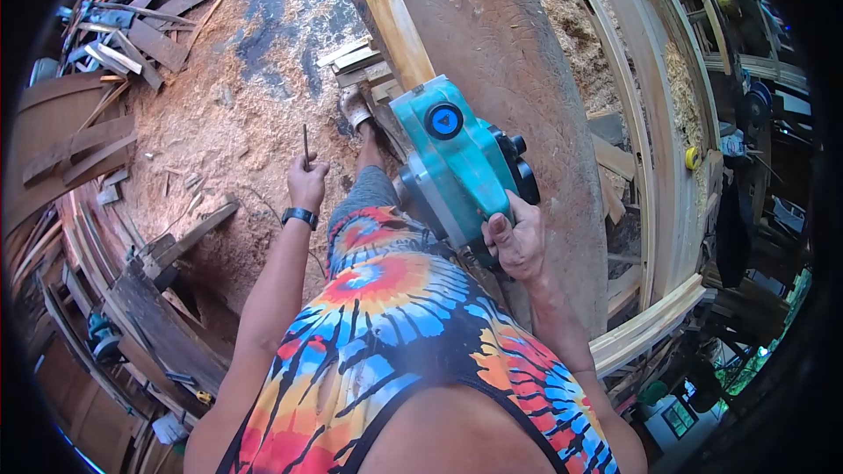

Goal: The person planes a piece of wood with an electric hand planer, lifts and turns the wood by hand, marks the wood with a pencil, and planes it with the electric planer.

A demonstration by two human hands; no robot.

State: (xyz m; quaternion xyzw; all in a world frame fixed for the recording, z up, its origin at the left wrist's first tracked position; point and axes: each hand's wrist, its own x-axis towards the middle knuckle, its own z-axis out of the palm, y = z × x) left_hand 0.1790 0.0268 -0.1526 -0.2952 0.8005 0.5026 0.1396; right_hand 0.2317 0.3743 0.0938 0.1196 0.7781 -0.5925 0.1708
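Note:
My right hand [518, 239] grips the rear handle of a teal electric planer [452, 154], fingers wrapped round it. The planer sits over the near end of a long, narrow wooden board [386, 13], which runs away from me; its underside is hidden. Off to the left, my left hand [307, 183] is closed on a thin, dark, pencil-like stick [306, 142] that points up, away from the planer. A dark watch [300, 217] is on that wrist.
A broad wooden slab [518, 61] lies right of the board. Short wood blocks [356, 57] are stacked by my foot. Shavings [211, 140] cover the floor, and scrap wood [145, 39] is piled at far left. Long frame timbers [645, 105] stand right, with a yellow tape measure [692, 158].

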